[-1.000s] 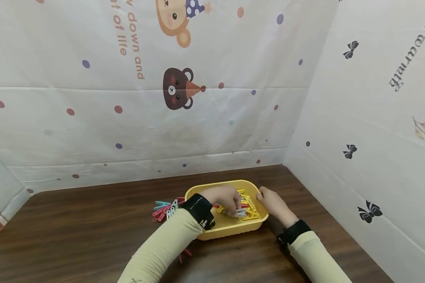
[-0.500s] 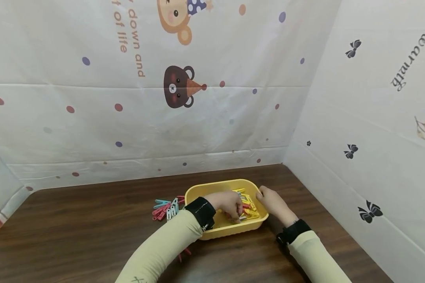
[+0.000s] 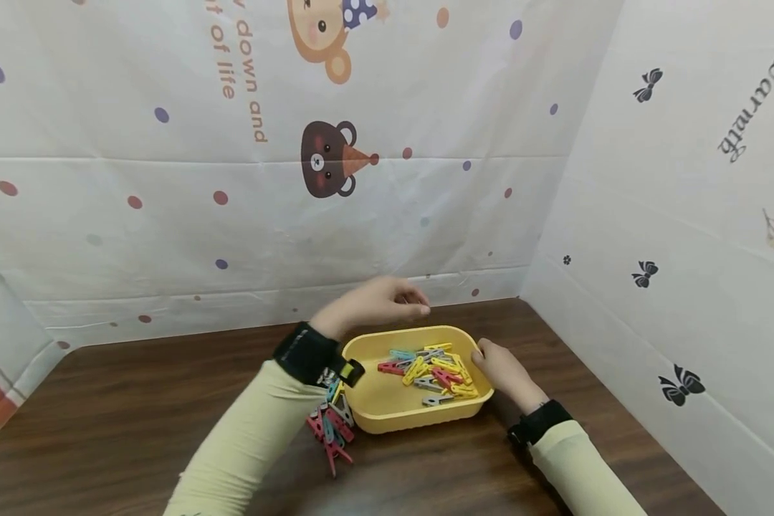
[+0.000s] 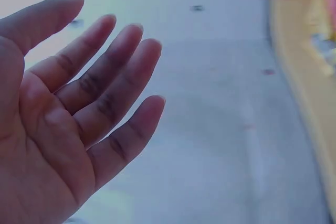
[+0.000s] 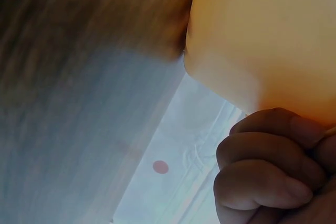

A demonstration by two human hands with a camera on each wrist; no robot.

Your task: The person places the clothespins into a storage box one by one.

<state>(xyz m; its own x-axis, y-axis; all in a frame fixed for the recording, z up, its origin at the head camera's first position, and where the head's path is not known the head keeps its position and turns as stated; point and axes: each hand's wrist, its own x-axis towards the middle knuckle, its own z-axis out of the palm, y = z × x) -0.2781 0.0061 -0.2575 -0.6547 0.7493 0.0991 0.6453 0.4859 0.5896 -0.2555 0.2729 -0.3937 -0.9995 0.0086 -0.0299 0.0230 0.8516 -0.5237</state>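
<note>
A yellow plastic basin point(image 3: 377, 405) sits on the table, with several yellow, red, blue and grey clothespins point(image 3: 448, 371) gathered toward its right side. My left hand point(image 3: 377, 304) is raised above the basin's back left rim. In the left wrist view its palm point(image 4: 47, 145) shows bare, fingers loosely extended and nothing held. At the basin's right end my right hand point(image 3: 504, 373) grips the rim, thumb at the inner edge. The right wrist view shows its curled fingers point(image 5: 262, 182) against the basin's outer wall point(image 5: 252, 35).
More clothespins point(image 3: 332, 426), red, blue, grey and yellow, lie in a pile on the wooden table point(image 3: 135, 416) beside the basin's left end, partly behind the left wrist. A printed white sheet point(image 3: 245, 236) hangs behind the table, and another wall sheet point(image 3: 619, 322) borders its right side.
My left hand was down among the clothespins in the basin; it has lifted out, up and to the left, leaving them in view. The right hand stays on the rim.
</note>
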